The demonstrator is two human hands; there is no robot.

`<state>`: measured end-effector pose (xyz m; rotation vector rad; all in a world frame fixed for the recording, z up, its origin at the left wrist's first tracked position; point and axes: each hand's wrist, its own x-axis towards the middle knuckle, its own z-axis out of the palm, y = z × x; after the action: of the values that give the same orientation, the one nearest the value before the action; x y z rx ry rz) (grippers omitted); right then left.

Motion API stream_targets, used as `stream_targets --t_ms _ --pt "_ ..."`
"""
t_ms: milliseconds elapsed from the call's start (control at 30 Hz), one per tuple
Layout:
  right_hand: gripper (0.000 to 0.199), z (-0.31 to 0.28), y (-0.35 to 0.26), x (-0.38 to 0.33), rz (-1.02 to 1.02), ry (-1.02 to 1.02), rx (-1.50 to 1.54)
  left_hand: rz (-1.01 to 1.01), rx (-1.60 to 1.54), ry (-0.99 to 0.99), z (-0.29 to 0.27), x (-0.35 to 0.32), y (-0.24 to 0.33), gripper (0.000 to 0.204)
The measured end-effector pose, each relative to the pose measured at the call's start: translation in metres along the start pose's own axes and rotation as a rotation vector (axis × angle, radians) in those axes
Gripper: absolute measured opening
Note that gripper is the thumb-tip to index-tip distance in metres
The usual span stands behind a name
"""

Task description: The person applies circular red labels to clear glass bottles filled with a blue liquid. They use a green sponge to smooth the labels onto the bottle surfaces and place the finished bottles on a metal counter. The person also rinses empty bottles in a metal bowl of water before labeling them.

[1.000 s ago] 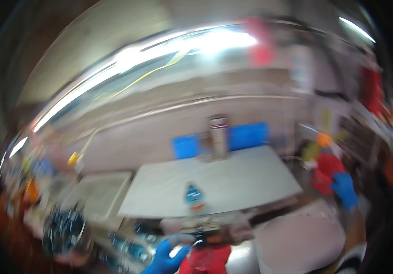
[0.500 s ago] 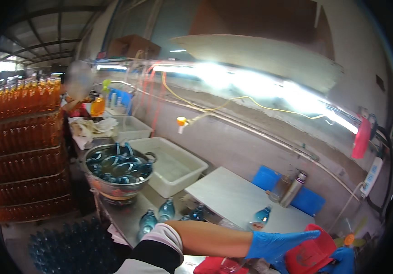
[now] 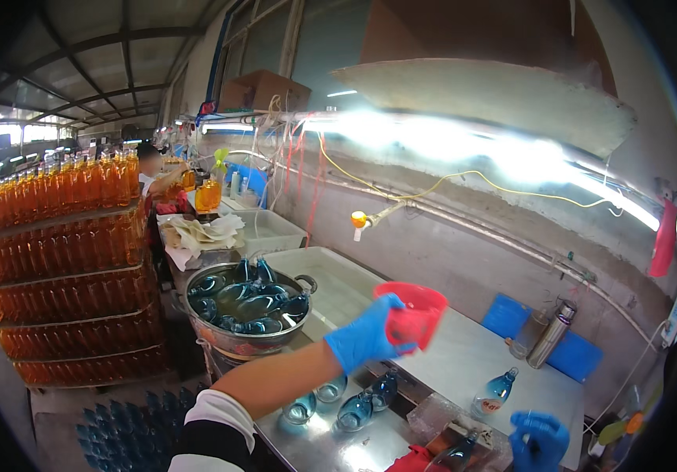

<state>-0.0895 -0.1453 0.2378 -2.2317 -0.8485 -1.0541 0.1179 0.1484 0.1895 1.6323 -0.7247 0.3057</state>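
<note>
Your left hand [image 3: 366, 337] grasps the red cup [image 3: 423, 313], right of the metal pot [image 3: 232, 340] — likely light, stiff, slippery if wet; hold its wall; your right hand [image 3: 540, 440] curls — whether empty, I can't tell.

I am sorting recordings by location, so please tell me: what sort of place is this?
Probably a bottling or bottle-finishing workshop: it has stacked tiers of transparent amber bottles, a round silver metal pot holding transparent blue bottles, and bright white tube lights overhead.
</note>
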Motion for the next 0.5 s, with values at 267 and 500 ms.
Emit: stream_targets --t_ms 267,500 --pt "0.012 -0.011 0.016 -0.101 0.5 -0.035 -0.05 -0.769 -0.914 0.664 -0.088 0.091 -0.17 0.07" --pt "0.016 -0.028 0.022 -0.158 1.158 0.304 -0.074 -0.887 -0.45 0.773 -0.142 0.093 -0.287 0.076"
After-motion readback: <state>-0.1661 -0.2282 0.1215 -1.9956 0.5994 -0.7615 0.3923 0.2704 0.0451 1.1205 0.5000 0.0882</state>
